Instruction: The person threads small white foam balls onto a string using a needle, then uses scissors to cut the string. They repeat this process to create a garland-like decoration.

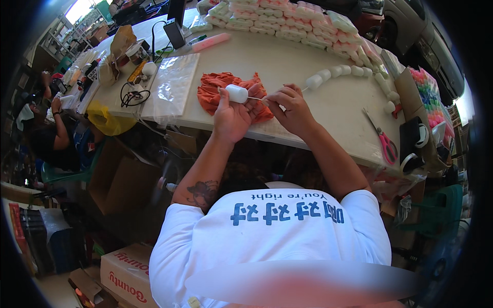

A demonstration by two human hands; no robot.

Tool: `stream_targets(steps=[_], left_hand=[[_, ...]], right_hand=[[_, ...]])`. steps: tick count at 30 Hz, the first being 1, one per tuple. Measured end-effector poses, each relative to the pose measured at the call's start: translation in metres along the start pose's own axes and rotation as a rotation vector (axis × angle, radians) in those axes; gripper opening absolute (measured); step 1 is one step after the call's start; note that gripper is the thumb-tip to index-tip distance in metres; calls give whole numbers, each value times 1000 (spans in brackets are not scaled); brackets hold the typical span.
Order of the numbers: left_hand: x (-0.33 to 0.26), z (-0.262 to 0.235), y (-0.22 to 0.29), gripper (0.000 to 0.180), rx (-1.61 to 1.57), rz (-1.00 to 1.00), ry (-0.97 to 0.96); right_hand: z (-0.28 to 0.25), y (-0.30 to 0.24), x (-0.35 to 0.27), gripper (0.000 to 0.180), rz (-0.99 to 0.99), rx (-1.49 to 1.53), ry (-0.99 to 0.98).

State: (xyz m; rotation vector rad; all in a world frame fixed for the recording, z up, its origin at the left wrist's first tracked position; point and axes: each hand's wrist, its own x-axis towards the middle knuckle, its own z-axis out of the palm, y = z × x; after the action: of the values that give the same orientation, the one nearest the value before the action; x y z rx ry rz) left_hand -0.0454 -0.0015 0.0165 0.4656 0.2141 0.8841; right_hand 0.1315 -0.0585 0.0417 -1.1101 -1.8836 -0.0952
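Over an orange cloth point(211, 92) at the table's near edge, my left hand point(232, 120) holds a short white cylinder point(236, 94) between thumb and fingers, palm up. A thin white cord point(257, 98) runs from the cylinder's right end to my right hand point(291, 109). The fingers of that hand are pinched on the cord. Beyond it, a curved row of similar white cylinders point(335, 71) lies on the table, leading off to the right. The cord shows again between my right hand and the first cylinder of that row.
Scissors with pink handles point(387, 148) lie at the right edge. Stacked pale packets point(287, 23) line the back of the white table point(267, 56). A carton of colourful packs point(415, 102) stands right. Clear plastic bags point(174, 84) and a black cable point(134, 96) lie left. Another person point(56, 128) sits far left.
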Motion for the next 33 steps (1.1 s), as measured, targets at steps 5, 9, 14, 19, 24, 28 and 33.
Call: stream_targets(steps=[5, 9, 14, 19, 24, 28, 33], left_hand=[[-2, 5, -1, 70, -26, -33, -6], [-1, 6, -3, 70, -22, -44, 6], [-1, 6, -5, 70, 1, -63, 41], [-1, 7, -4, 68, -9, -67, 63], [-2, 4, -4, 37, 331, 172, 3], [1, -3, -3, 45, 913, 647, 21], [2, -12, 3, 52, 1242, 822, 1]], right_hand=[[1, -1, -1, 7, -19, -29, 20], [1, -1, -1, 7, -26, -46, 11], [0, -3, -2, 9, 15, -37, -8], [0, -5, -2, 9, -33, -43, 15], [-6, -6, -3, 11, -16, 7, 78], [-15, -5, -3, 9, 6, 4, 92], [-20, -7, -2, 7, -5, -48, 50]])
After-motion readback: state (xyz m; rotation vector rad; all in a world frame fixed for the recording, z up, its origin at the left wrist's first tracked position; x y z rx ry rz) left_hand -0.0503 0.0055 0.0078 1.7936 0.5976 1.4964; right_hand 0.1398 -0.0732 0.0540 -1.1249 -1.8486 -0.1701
